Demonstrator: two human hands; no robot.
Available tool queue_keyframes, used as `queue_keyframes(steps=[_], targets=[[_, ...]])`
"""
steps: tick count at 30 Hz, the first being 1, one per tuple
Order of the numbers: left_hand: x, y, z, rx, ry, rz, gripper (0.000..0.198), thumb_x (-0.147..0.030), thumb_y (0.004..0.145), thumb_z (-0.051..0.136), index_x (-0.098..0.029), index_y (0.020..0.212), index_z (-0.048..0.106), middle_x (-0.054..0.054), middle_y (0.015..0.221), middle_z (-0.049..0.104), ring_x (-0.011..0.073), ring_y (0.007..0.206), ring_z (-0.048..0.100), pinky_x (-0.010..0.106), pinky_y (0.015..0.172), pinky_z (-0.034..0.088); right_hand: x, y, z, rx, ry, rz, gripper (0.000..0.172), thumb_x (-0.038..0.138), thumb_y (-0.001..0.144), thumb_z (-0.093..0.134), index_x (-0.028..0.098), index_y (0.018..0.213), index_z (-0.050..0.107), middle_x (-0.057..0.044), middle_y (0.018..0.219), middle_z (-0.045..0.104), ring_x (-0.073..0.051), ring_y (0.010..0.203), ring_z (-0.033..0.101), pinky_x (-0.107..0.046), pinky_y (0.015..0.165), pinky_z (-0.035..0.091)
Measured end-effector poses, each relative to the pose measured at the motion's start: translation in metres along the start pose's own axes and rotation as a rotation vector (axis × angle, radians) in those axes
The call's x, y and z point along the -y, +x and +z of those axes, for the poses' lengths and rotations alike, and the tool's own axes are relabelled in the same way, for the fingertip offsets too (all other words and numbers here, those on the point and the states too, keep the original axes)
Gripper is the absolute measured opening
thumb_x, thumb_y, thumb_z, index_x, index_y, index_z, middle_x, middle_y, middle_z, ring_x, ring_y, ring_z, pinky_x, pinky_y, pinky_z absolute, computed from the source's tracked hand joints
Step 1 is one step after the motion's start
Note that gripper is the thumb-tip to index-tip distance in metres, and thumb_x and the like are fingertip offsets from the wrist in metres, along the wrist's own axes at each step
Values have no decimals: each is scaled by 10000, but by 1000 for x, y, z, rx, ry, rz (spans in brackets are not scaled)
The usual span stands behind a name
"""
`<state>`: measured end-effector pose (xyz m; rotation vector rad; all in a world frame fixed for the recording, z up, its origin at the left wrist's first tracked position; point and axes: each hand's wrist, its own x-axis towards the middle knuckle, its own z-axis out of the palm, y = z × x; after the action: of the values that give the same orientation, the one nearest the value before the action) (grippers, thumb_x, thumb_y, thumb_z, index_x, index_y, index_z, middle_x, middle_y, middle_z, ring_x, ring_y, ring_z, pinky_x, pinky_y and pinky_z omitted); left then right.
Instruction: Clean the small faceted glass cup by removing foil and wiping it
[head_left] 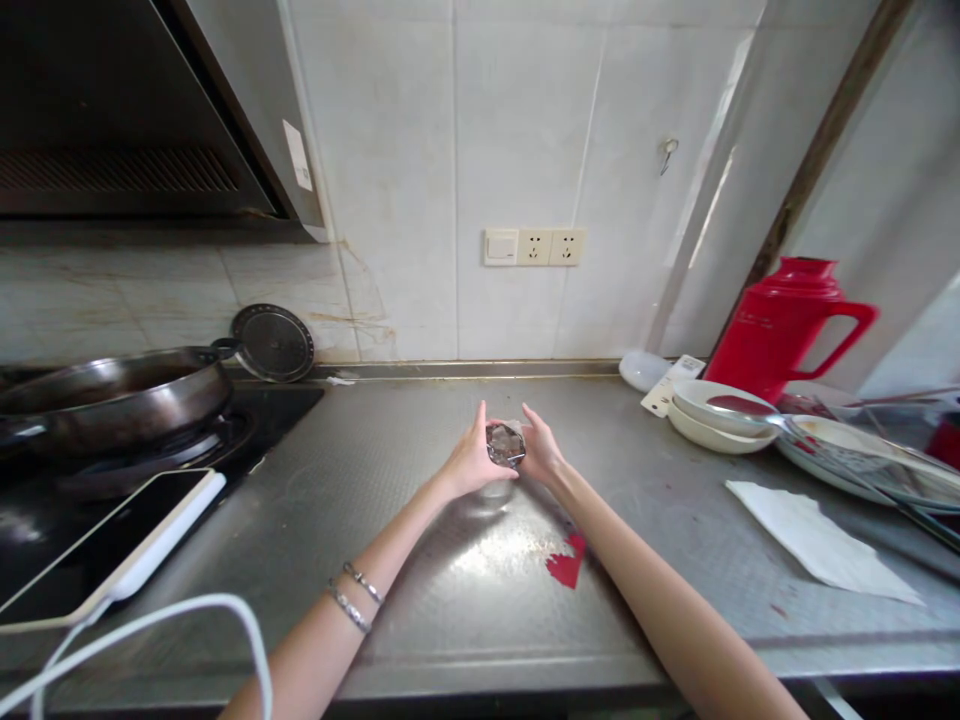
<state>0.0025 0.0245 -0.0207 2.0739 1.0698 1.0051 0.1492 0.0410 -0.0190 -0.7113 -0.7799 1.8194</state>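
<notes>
Over the middle of the steel counter [420, 530], a small round glass-like object [505, 446] with a dark, shiny pattern sits between both palms; its exact kind is hard to make out. My left hand [474, 455] curves round its left side, thumb along the near edge and fingers pointing away. From the right, my right hand [540, 445] closes on it, with most of its fingers hidden behind. A torn red scrap [566, 562] lies on the steel by my right forearm.
To the left, a large pan [112, 390] sits on the black stove, near a charging phone [112, 540] with a white cable [202, 602]. On the right stand a red thermos [784, 325], stacked bowls [712, 435], a plate [806, 470] with utensils and a white paper napkin [817, 535].
</notes>
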Motion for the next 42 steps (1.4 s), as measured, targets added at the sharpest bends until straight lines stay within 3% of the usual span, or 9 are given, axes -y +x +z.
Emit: queue_keyframes(steps=[7, 12, 17, 23, 27, 31, 35, 38, 42], targets=[[5, 0, 4, -76, -8, -194, 1373, -368, 470, 867, -87, 1481, -18, 231, 1326, 509, 318, 1236, 487, 436, 1013, 394, -22, 17, -4, -197, -124, -213, 463, 541, 832, 482, 135, 828, 702, -87, 705, 722, -205, 672, 677, -296, 648, 535], [11, 4, 4, -132, -56, -229, 1329, -376, 439, 885, -87, 1475, 104, 195, 1220, 608, 311, 1163, 556, 424, 984, 419, -28, 19, -7, -225, -225, -430, 476, 579, 749, 555, 153, 861, 736, -72, 829, 742, -197, 715, 675, -285, 677, 524], [5, 5, 1, -145, -20, -239, 1249, -420, 418, 883, -60, 1437, 257, 217, 1269, 571, 320, 1208, 522, 402, 1006, 403, -31, 13, 0, -386, -241, -579, 402, 492, 727, 568, 158, 865, 744, -51, 833, 744, -193, 735, 664, -263, 676, 504], [4, 4, 0, -140, 7, -234, 1271, -417, 395, 890, -75, 1442, 256, 208, 1238, 597, 328, 1191, 535, 414, 984, 417, -25, 11, -1, -482, -80, -485, 376, 446, 756, 469, 155, 785, 705, -75, 850, 748, -208, 720, 670, -276, 600, 506], [2, 3, -2, -107, 17, -192, 1294, -416, 399, 888, -75, 1456, 224, 208, 1254, 586, 326, 1210, 521, 411, 1001, 406, -11, 8, -2, -438, -4, -424, 238, 276, 690, 587, 175, 898, 645, -65, 765, 748, -208, 701, 679, -292, 615, 522], [-6, 1, -2, -81, 30, -152, 1292, -400, 417, 883, -64, 1461, 199, 206, 1240, 598, 319, 1194, 536, 409, 993, 416, -5, 5, 2, -365, 1, -403, 321, 115, 602, 643, 192, 914, 622, -51, 824, 750, -201, 761, 688, -289, 665, 538], [-10, -1, 1, -98, 30, -160, 1257, -383, 423, 883, -108, 1458, 225, 180, 1230, 612, 315, 1176, 553, 410, 982, 426, -10, 5, 4, -287, -110, -374, 242, 278, 713, 610, 182, 928, 668, -53, 893, 748, -202, 772, 688, -295, 677, 540], [-10, -1, 2, -134, 72, -174, 1253, -420, 427, 875, -102, 1453, 230, 184, 1232, 608, 319, 1172, 555, 410, 965, 439, -16, 6, 2, -253, -161, -330, 288, 409, 785, 548, 177, 862, 700, -58, 922, 743, -190, 774, 687, -276, 686, 530], [-10, 0, 3, -190, 129, -193, 1230, -441, 451, 860, -81, 1446, 232, 194, 1229, 607, 322, 1157, 566, 405, 942, 452, -24, 10, 1, -278, -133, -309, 333, 449, 816, 508, 188, 866, 707, -48, 879, 741, -183, 796, 683, -269, 720, 521]])
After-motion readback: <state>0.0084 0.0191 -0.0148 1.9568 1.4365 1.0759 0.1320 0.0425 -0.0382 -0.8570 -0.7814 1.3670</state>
